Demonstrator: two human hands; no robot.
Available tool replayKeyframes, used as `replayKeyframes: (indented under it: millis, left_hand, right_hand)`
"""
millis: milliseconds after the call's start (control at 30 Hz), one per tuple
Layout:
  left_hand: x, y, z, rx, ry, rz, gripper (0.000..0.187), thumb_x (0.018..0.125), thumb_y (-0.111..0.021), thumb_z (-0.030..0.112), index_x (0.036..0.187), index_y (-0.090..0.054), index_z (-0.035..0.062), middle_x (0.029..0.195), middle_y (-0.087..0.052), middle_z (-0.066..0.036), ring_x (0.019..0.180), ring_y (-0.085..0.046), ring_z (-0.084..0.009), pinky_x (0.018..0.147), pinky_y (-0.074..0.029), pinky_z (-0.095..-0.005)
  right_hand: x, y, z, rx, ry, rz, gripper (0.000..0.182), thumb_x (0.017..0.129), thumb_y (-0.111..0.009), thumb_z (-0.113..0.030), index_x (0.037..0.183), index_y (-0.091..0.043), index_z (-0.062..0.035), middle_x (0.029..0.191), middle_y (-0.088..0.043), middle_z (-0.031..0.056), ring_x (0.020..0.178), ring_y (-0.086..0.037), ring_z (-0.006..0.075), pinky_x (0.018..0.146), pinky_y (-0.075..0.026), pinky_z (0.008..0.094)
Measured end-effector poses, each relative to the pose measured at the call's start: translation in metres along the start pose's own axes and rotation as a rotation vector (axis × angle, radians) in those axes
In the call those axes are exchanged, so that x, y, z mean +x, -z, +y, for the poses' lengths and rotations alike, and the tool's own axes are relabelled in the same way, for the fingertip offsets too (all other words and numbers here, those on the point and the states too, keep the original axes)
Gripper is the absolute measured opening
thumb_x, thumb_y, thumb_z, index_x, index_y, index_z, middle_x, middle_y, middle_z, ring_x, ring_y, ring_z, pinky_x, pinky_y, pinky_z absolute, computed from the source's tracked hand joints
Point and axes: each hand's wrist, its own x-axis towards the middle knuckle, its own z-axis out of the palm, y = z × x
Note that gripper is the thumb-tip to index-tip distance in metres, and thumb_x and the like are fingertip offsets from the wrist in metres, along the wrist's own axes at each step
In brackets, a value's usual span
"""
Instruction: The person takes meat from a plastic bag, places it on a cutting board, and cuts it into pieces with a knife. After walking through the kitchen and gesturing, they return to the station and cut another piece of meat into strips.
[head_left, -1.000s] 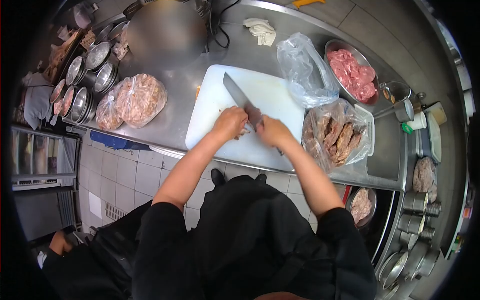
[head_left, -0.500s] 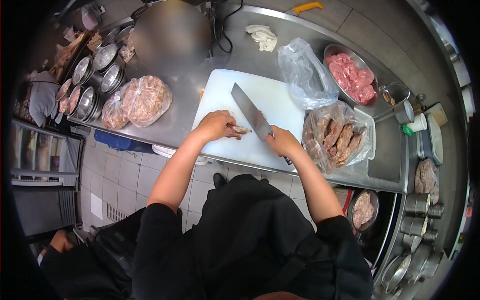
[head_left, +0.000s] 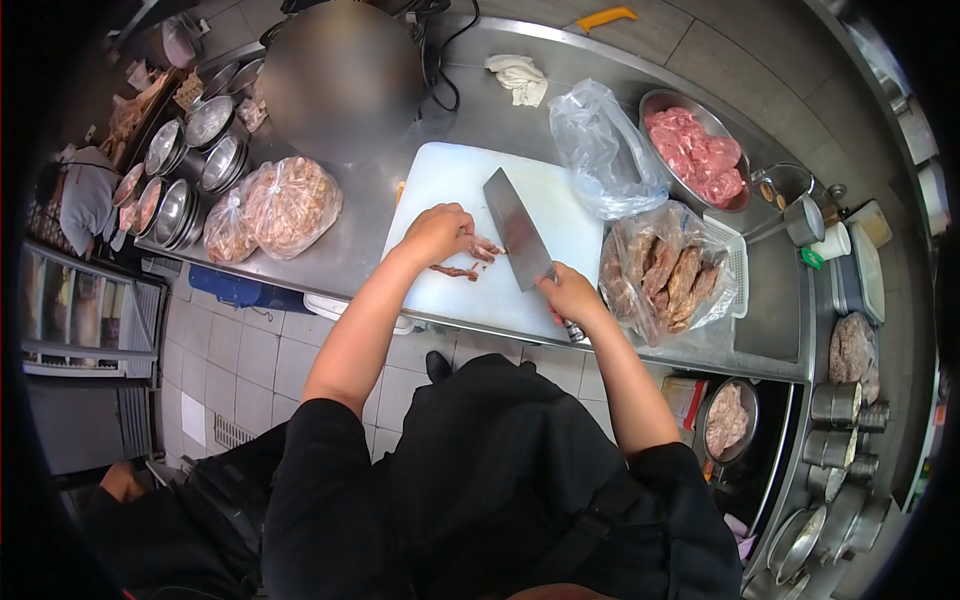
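On the white cutting board (head_left: 450, 170), my left hand (head_left: 440, 234) has its fingers closed on a piece of cooked-looking meat (head_left: 484, 247). A thin dark strip of meat (head_left: 455, 272) and a few small bits lie on the board just below that hand. My right hand (head_left: 572, 294) is wrapped round the handle of a cleaver (head_left: 519, 232). The broad blade slants up and left, just right of the meat piece. Close by on the right is a clear plastic bag of browned meat strips (head_left: 665, 275). My left fingertips are partly hidden.
A crumpled clear bag (head_left: 605, 145) and a bowl of raw pink meat (head_left: 697, 150) are beyond the board, right. Tied bags of meat (head_left: 292, 205) and stacked metal bowls (head_left: 172, 212) stand left. A white cloth (head_left: 518, 78) lies at the back. Another person (head_left: 170, 530) is at lower left.
A thin strip now lies apart on the board below my left hand. The cleaver has shifted slightly right, its blade standing steeper. My left hand has moved slightly up.
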Motion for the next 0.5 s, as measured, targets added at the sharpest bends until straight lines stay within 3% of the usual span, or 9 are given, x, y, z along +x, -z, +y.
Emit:
replayKeyframes:
  millis: [67,267,500]
  left_hand:
    - [-0.013,0.001,0.002,0.036,-0.108,0.084,0.014,0.078,-0.070,0.012,0.092,-0.071,0.0086,0.101,-0.066,-0.009,0.098,-0.062,-0.0306,0.087,-0.049,-0.0421]
    - [-0.031,-0.018,0.006,0.025,-0.093,0.288,0.020,0.078,-0.072,0.003,0.098,-0.072,0.0075,0.103,-0.064,-0.010,0.096,-0.063,-0.0317,0.084,-0.052,-0.0405]
    - [-0.023,-0.034,0.006,-0.021,-0.099,0.332,0.022,0.082,-0.069,0.002,0.104,-0.070,0.0082,0.102,-0.063,-0.009,0.095,-0.066,-0.0307,0.081,-0.055,-0.0392]
  right_hand:
    - [-0.001,0.002,-0.004,-0.026,-0.010,-0.010,0.036,0.098,-0.057,-0.028,0.119,-0.057,0.0018,0.059,-0.058,0.0069,0.044,-0.056,0.0180,0.048,-0.045,0.0351]
    - [0.003,0.001,-0.004,-0.101,-0.027,-0.023,0.041,0.099,-0.055,-0.029,0.127,-0.056,0.0014,0.060,-0.059,0.0077,0.045,-0.058,0.0192,0.049,-0.047,0.0362]
    - [-0.002,0.003,-0.012,-0.122,-0.010,-0.025,0.039,0.098,-0.053,-0.029,0.122,-0.057,0.0018,0.065,-0.064,0.0133,0.046,-0.061,0.0221,0.053,-0.051,0.0379]
